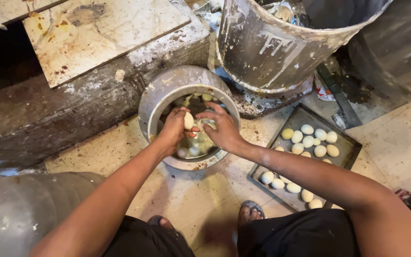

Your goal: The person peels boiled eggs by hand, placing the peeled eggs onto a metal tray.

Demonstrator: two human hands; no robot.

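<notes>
A stained tiled floor (186, 190) is seen, with marble slabs beyond the hands and large metal drums further off. Over a round metal pot (167, 90) of water and eggs, a boiled egg (189, 121) is gripped in the closed left hand (173, 128), its long axis upright and its narrower end turned away from the wrist. The right hand (222, 131) is closed lightly against the egg's side, fingers curled as if a bit of shell is being pinched. Peeling is judged to be in hand; small thumb strokes and a turning of the egg appear to be called for. To the right of the right hand, peeled eggs are laid on a dark tray (346, 143)
</notes>
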